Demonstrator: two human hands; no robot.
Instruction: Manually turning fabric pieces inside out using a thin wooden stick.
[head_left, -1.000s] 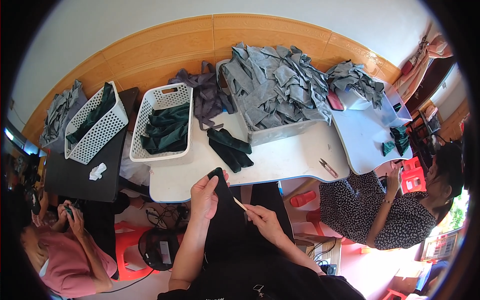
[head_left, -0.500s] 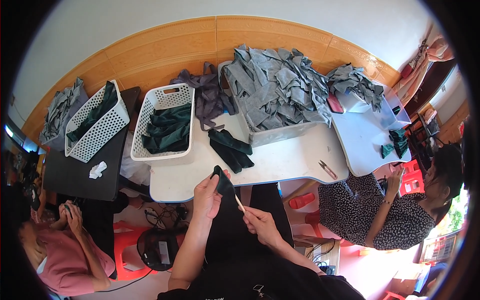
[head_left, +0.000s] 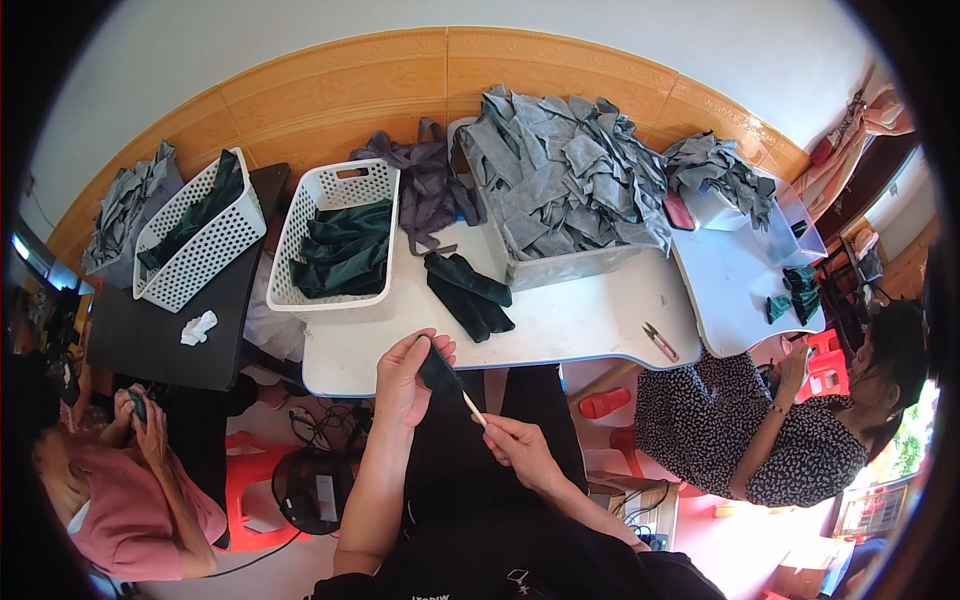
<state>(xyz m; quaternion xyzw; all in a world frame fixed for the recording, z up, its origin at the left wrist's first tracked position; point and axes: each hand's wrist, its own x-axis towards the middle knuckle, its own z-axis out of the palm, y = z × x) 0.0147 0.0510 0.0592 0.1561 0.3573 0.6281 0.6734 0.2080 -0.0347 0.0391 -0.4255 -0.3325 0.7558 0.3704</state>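
Above my lap, my left hand [head_left: 405, 382] pinches one end of a dark green velvet fabric strip [head_left: 439, 373] between thumb and fingers. My right hand [head_left: 523, 452] grips a thin pale wooden stick [head_left: 473, 406]. The stick's far end meets the lower end of the strip; whether it goes inside the fabric I cannot tell. Beyond my hands, more folded green velvet pieces [head_left: 466, 296] lie on the white table [head_left: 580, 318].
A white perforated basket [head_left: 283, 293] holds green velvet. Behind, grey fabric pieces [head_left: 570, 180] heap over a bin. Thread snips [head_left: 661, 343] lie near the table's front edge. Co-workers sit on both sides, one in a pink top [head_left: 150, 510], one in a patterned dress [head_left: 700, 420].
My left hand has shifted slightly left, and its fingers sit differently on the strip, which now slants more toward the stick. My right hand still holds the stick, almost in the same place.
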